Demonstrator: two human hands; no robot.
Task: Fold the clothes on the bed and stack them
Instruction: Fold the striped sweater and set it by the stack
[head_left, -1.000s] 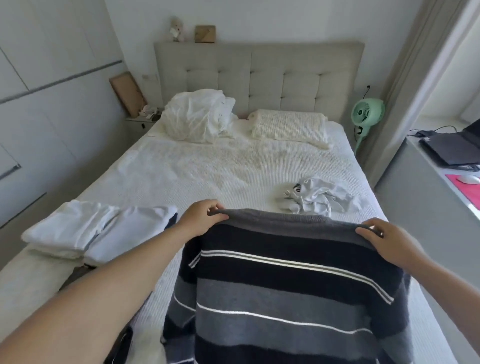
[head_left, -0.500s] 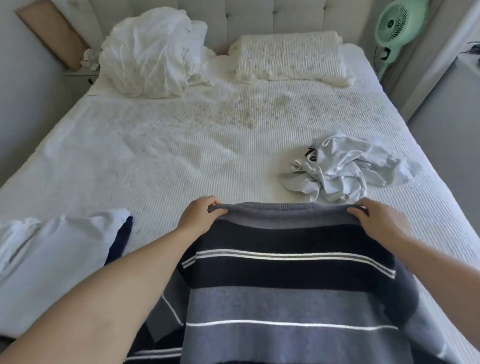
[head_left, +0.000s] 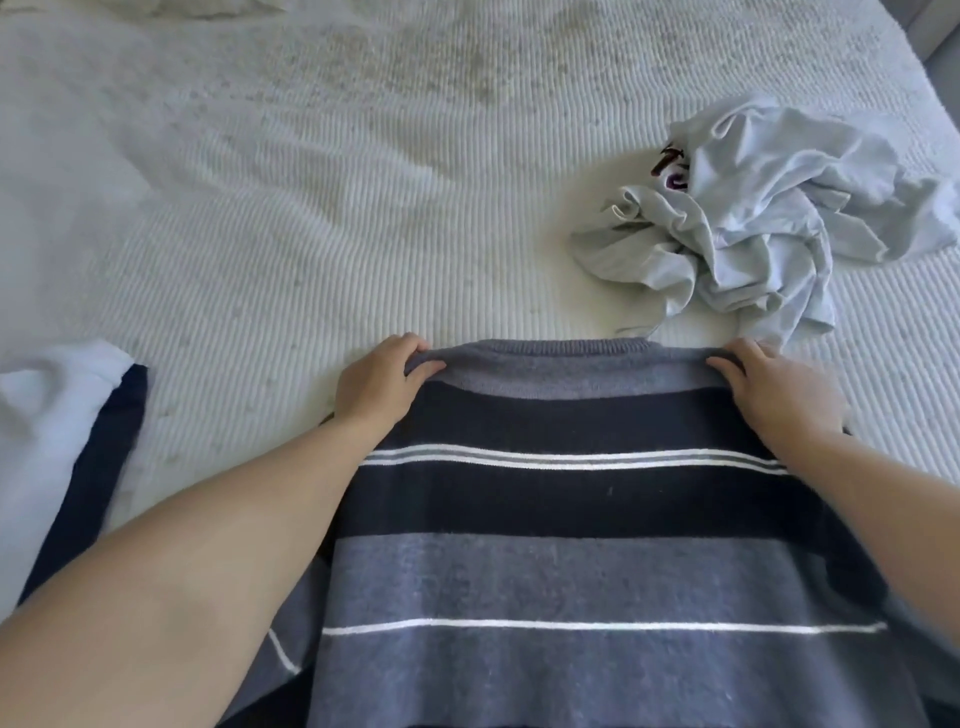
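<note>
**Both hands grip the sweater's top edge**

The left hand (head_left: 376, 382) and right hand (head_left: 774, 387) each clutch the top edge of the striped sweater (head_left: 571, 545), fingers curled over the cloth at either end. Between the two grips runs the grey neckline; below them the sweater spreads out toward the person over the bed (head_left: 311, 208) — navy, grey and thin white bands. Just beyond the right grip lies a crumpled pale shirt (head_left: 748, 223), unfolded. Well out to the left of the left grip sits a white-and-navy garment (head_left: 62, 441).
</note>
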